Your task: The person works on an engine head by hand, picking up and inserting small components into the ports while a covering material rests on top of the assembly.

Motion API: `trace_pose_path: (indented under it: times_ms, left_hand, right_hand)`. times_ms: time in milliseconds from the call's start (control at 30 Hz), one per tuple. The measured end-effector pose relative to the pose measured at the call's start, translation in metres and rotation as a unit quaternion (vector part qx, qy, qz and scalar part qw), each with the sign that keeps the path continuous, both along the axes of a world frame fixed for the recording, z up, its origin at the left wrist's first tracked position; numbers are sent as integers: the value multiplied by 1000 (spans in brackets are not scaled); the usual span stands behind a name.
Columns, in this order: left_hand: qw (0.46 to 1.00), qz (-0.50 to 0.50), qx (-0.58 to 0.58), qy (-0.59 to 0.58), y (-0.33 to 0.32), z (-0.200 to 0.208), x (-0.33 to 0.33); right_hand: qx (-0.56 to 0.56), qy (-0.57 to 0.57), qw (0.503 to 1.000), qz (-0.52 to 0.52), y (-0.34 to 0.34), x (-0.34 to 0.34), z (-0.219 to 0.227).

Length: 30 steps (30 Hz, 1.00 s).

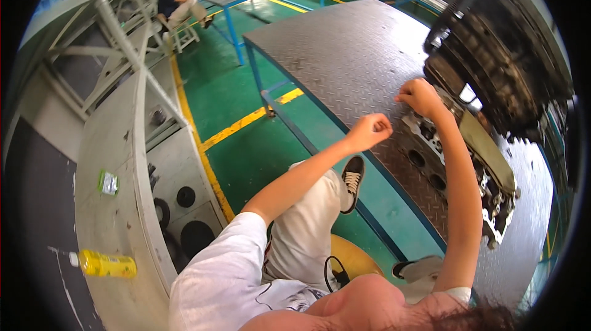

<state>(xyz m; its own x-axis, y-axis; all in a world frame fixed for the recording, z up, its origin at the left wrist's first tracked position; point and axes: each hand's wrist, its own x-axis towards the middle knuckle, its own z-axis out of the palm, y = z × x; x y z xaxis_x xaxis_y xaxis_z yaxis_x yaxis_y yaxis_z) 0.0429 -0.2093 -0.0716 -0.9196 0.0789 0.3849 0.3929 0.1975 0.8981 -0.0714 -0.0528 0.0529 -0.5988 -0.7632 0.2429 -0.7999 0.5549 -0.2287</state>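
1. Head view: the person sits on a round yellow stool (pixel 357 256) at a grey tread-plate counter (pixel 345 54) with a blue frame, both bare forearms reaching out from the lower edge.
2. A long metal cylinder head (pixel 458 171) lies on the right part of the counter, running from far to near. It is grey and cast, with a row of round dark ports along its left side and a tan, worn-looking upper face; its near end shows bright bolt holes and lugs.
3. The right hand (pixel 420 96) rests on the far end of the cylinder head, its fingers curled shut and touching the metal; what they pinch, if anything, is too small to tell.
4. The left hand (pixel 368 131) hovers over the counter just left of the cylinder head, fingers closed into a loose fist; whether it holds something cannot be told.
5. A dark engine block (pixel 498 60) stands just beyond the head, to the far right.
6. At near left, a yellow bottle (pixel 104 264) lies on a pale ledge beside the green floor (pixel 246 152).
7. Far left, another person (pixel 178 1) sits on a chair.
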Motion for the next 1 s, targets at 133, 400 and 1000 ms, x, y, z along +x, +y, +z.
trace_pose_path:
  times_ms: [133, 400, 1000]
  left_hand:
    - [1000, 26, 7, 11, -5, 8, 9]
    - [999, 29, -37, 15, -10, 13, 15]
    - [1000, -18, 8, -6, -14, 13, 13]
  right_hand:
    - [-2, 49, 999, 10, -26, 14, 10]
    - [15, 95, 995, 34, -31, 11, -6]
    - [-292, -219, 930, -49, 41, 59, 18]
